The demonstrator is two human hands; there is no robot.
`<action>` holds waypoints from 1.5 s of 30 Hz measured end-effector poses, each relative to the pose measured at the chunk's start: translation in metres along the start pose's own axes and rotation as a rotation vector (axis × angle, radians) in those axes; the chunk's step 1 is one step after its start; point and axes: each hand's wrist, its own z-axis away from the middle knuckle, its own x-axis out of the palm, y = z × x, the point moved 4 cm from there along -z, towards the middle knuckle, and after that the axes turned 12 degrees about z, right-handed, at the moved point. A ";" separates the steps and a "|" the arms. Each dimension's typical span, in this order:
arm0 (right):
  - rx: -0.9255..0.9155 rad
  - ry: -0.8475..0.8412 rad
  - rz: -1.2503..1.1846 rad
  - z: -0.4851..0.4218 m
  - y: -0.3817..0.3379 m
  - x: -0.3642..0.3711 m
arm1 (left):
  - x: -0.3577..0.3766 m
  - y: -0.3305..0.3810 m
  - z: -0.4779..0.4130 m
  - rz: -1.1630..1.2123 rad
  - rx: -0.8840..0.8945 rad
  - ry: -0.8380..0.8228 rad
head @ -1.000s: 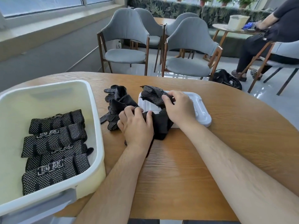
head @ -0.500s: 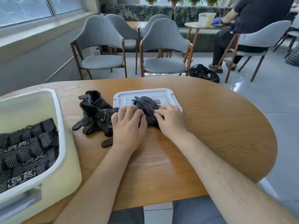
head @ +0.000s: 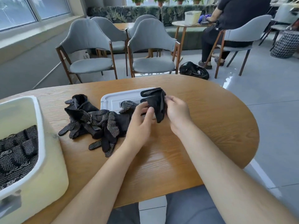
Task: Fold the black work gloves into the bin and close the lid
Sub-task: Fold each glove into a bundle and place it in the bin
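— Lettering on the gloves: is any of it legible?
— White characters run along a band on the folded gloves (head: 17, 152) in the bin (head: 40, 126), but they are too small and too cropped to read. No other brand or label can be made out.
— State of the hands?
— Both are clamped on one held glove (head: 155, 102), which is raised just above the far right corner of the lid (head: 113, 101). The left hand (head: 140, 122) pinches its lower left part between thumb and fingers. The right hand (head: 178, 112) grips its right edge with curled fingers. The glove is doubled over, dotted palm side partly showing at the top.
— Position of the remaining items?
— The loose gloves (head: 92, 122), black with white grip dots, lie in a heap on the table (head: 202, 126), between the bin and the lid, overlapping the lid's near left edge. The cream-coloured bin stands open at the left edge of view. The white lid lies flat on the table.
— Surface and room?
— The table is rounded, with a wood-grain top. Beyond it stand grey upholstered chairs (head: 90, 46) on wooden legs. A black bag (head: 193, 72) lies on the glossy grey floor. A seated person (head: 234, 21) in dark clothing works at a small round table (head: 181, 24) at the back right. Windows line the left wall, and potted plants stand along the far sill.
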 end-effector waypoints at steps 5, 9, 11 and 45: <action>0.201 -0.095 0.017 0.004 0.031 -0.017 | 0.021 -0.012 -0.005 0.248 -0.271 0.034; 0.186 -0.172 0.030 0.018 0.039 -0.036 | 0.026 -0.016 -0.002 -0.076 -0.191 -0.006; 0.121 -0.171 0.199 0.026 0.038 -0.046 | 0.027 -0.018 0.001 -0.188 -0.182 -0.057; -0.520 -0.178 1.015 -0.012 -0.003 0.057 | -0.053 -0.012 -0.061 -1.106 0.155 0.319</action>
